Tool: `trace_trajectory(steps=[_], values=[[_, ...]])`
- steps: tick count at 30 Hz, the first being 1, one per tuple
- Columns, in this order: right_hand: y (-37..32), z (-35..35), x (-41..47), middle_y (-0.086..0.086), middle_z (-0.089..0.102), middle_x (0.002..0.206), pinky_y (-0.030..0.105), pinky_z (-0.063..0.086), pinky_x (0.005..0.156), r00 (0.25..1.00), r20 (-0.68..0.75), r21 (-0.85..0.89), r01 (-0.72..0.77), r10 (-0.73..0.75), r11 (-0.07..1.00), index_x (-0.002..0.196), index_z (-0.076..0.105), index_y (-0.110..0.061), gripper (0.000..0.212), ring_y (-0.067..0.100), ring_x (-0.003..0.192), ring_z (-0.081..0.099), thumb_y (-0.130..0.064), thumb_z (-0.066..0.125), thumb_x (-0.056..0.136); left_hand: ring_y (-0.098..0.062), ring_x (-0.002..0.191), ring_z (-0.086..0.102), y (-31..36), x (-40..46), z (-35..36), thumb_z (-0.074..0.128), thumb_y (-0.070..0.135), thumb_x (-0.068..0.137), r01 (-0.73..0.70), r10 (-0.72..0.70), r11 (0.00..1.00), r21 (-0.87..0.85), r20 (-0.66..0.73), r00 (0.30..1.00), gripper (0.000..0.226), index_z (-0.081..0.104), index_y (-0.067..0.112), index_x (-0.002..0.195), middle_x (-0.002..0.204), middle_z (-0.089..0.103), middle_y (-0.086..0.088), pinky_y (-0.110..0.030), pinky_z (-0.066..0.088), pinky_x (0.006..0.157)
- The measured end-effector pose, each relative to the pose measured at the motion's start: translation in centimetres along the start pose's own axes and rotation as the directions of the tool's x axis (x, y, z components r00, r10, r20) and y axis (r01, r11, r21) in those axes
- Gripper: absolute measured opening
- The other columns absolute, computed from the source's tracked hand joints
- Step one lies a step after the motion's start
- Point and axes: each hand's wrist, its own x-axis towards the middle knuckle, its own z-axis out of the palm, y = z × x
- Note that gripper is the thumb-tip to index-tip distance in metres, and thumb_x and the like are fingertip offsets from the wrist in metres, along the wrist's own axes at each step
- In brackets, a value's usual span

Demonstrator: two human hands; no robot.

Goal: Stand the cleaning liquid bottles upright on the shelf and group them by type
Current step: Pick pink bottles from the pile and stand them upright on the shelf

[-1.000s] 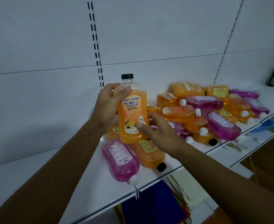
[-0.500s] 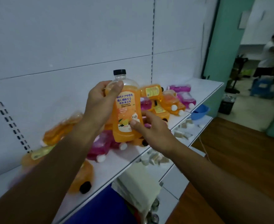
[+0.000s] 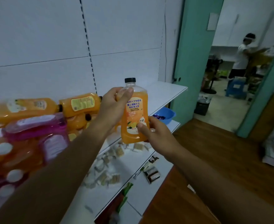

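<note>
Hands hold one orange bottle (image 3: 135, 113) upright in the air, above the shelf (image 3: 168, 92) edge. Left hand (image 3: 115, 105) wraps its shoulder, thumb across the front; right hand (image 3: 154, 133) pinches its lower part. Other orange bottles (image 3: 80, 104) and pink bottles (image 3: 36, 125) lie heaped on the shelf to the left.

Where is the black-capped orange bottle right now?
Centre of the head view: the orange bottle is held upright between the left hand and right hand, right of the bottle pile, before the shelf's bare end.
</note>
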Motion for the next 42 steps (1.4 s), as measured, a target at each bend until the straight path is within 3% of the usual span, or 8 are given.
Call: trace_trajectory(steps=[14, 21, 27, 30, 33, 37, 39, 42], values=[[9.7, -14.1, 23.7, 0.002, 0.066, 0.119, 0.038, 0.055, 0.092, 0.995, -0.038, -0.013, -0.09, 0.089, 0.996, 0.13, 0.053, -0.015, 0.037, 0.017, 0.103, 0.066, -0.032, 0.054, 0.097, -0.016, 0.084, 0.072, -10.0, 23.3, 15.9, 0.06, 0.043, 0.092, 0.045, -0.044, 0.999, -0.007, 0.086, 0.995, 0.031, 0.059, 0.021, 0.114, 0.101, 0.07, -0.001, -0.034, 0.06, 0.068], [14.2, -19.0, 36.3, -0.021, 0.067, 0.098, 0.007, 0.049, 0.063, 0.996, 0.052, -0.049, -0.066, 0.068, 0.997, 0.104, 0.057, -0.034, 0.03, -0.007, 0.084, 0.066, -0.028, 0.076, 0.082, -0.027, 0.097, 0.068, -14.3, 34.5, 21.6, 0.054, 0.043, 0.095, 0.027, -0.035, 0.994, 0.102, 0.071, 0.997, 0.041, 0.051, 0.017, 0.126, 0.117, 0.064, -0.009, -0.046, 0.059, 0.081], [19.8, -23.4, 48.0, -0.011, 0.064, 0.109, 0.025, 0.051, 0.081, 0.996, 0.089, -0.131, -0.012, 0.024, 0.991, 0.118, 0.054, -0.029, 0.047, 0.008, 0.097, 0.062, -0.036, 0.078, 0.078, -0.02, 0.096, 0.068, -19.2, 43.2, 26.4, 0.055, 0.046, 0.094, 0.033, -0.034, 0.988, 0.148, 0.005, 0.999, 0.042, 0.053, 0.02, 0.126, 0.114, 0.065, -0.004, -0.024, 0.055, 0.066], [22.8, -25.8, 54.7, -0.012, 0.064, 0.103, 0.03, 0.053, 0.081, 0.991, 0.134, -0.131, 0.035, -0.018, 0.991, 0.108, 0.057, -0.036, 0.036, 0.011, 0.095, 0.063, -0.032, 0.078, 0.079, -0.017, 0.099, 0.067, -21.5, 48.0, 29.2, 0.056, 0.046, 0.093, 0.049, -0.037, 0.983, 0.176, -0.069, 0.997, 0.042, 0.055, 0.022, 0.128, 0.115, 0.064, -0.002, -0.031, 0.058, 0.076], [25.8, -27.8, 61.0, 0.0, 0.066, 0.113, 0.046, 0.053, 0.091, 0.981, 0.194, -0.098, 0.049, -0.03, 0.994, 0.122, 0.056, -0.021, 0.047, 0.021, 0.103, 0.064, -0.032, 0.077, 0.081, -0.013, 0.096, 0.067, -23.2, 52.1, 32.0, 0.059, 0.042, 0.093, 0.064, -0.033, 0.974, 0.217, -0.145, 0.989, 0.038, 0.058, 0.021, 0.125, 0.11, 0.066, 0.001, -0.029, 0.057, 0.076], [28.8, -28.5, 67.5, -0.008, 0.065, 0.105, 0.037, 0.054, 0.085, 0.966, 0.257, -0.124, 0.066, -0.032, 0.99, 0.117, 0.057, -0.024, 0.043, 0.016, 0.096, 0.064, -0.036, 0.076, 0.08, -0.008, 0.093, 0.068, -25.4, 56.6, 34.0, 0.06, 0.032, 0.095, 0.078, -0.032, 0.964, 0.255, -0.18, 0.983, 0.032, 0.06, 0.021, 0.125, 0.107, 0.068, 0.004, -0.027, 0.056, 0.08], [29.8, -28.3, 70.1, -0.001, 0.066, 0.11, 0.044, 0.053, 0.089, 0.947, 0.32, -0.074, 0.04, -0.015, 0.996, 0.12, 0.056, -0.019, 0.045, 0.022, 0.1, 0.064, -0.032, 0.075, 0.082, -0.006, 0.098, 0.066, -26.3, 58.3, 34.2, 0.059, 0.027, 0.096, 0.093, -0.044, 0.966, 0.24, -0.203, 0.978, 0.033, 0.058, 0.025, 0.128, 0.112, 0.066, 0.005, -0.026, 0.056, 0.084], [31.0, -28.0, 72.9, -0.001, 0.066, 0.114, 0.04, 0.053, 0.09, 0.923, 0.384, -0.096, 0.065, -0.024, 0.993, 0.126, 0.054, -0.019, 0.051, 0.02, 0.104, 0.064, -0.036, 0.073, 0.083, -0.013, 0.102, 0.066, -27.5, 60.0, 34.3, 0.059, 0.024, 0.095, 0.112, -0.041, 0.957, 0.268, -0.256, 0.966, 0.033, 0.058, 0.018, 0.128, 0.114, 0.065, 0.0, -0.036, 0.056, 0.089]])
